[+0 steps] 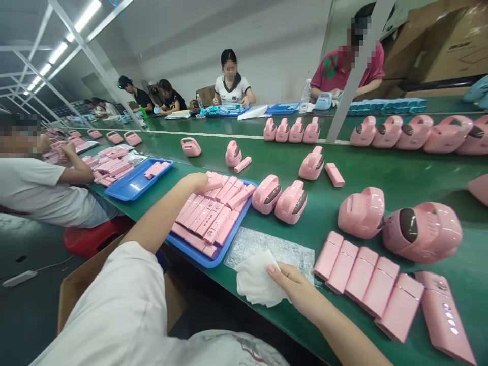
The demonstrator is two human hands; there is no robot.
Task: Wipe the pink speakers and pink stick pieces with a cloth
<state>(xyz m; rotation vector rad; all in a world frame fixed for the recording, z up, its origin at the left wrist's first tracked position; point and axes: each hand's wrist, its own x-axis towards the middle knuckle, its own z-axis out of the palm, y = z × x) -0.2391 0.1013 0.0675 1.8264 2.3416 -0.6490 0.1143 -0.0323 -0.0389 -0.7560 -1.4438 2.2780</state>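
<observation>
My left hand (197, 182) is over the far left corner of a blue tray (208, 263), its fingers closed on one pink rectangular casing (214, 184); the fingertips are partly hidden. Stacked layers of similar pink casings (206, 216) fill this tray, some showing a row of small buttons. In my right hand (293, 284) is a folded white cloth (257, 279), pinched under the thumb. The cloth lies over a sheet of bubble wrap (293, 249) at the table's near edge. To the right of that hand, several pink casings (366, 272) lie side by side in a row.
Pink handled housings (292, 202) with dark windows stand about the green table (236, 190). Another blue tray (131, 185) holds a few pink pieces beside a seated co-worker (41, 188). A white post (354, 71) rises from the table. Across it, people handle blue parts (385, 105).
</observation>
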